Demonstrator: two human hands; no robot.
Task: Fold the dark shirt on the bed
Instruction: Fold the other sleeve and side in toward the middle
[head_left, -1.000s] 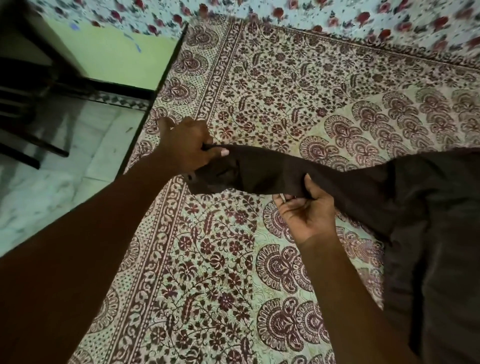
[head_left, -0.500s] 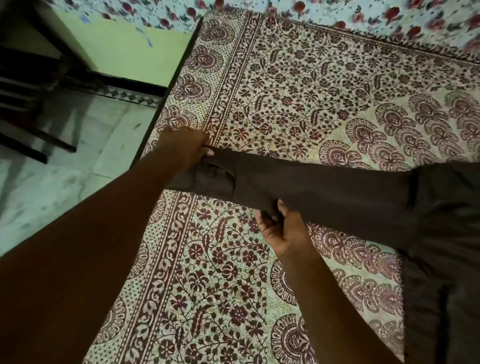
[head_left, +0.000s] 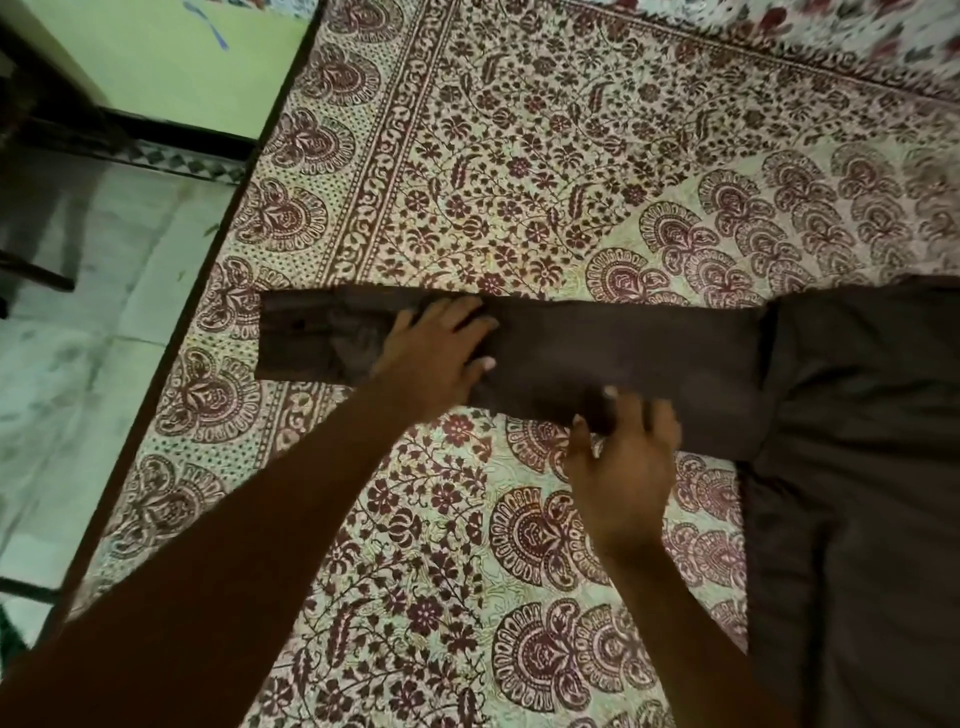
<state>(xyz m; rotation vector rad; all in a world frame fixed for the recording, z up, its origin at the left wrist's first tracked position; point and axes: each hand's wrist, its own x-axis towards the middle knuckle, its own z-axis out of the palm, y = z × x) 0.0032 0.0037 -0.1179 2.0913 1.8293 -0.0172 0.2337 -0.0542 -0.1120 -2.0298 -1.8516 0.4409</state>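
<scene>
Right hand (head_left: 621, 462) nearest, fingers spread loose on the sleeve's (head_left: 571, 353) near hem; left hand (head_left: 434, 353) flat, released, pressing mid-sleeve. Dark shirt (head_left: 857, 467) body lies at bed's (head_left: 519, 156) right edge, sleeve reaching toward left edge. Smoothing step: sweep palms outward to the cuff, keep edges straight before folding in.

One view only: the bed (head_left: 519, 156) is seen from the head, steeply downward and near; floor (head_left: 78, 364) at 9 o'clock.
</scene>
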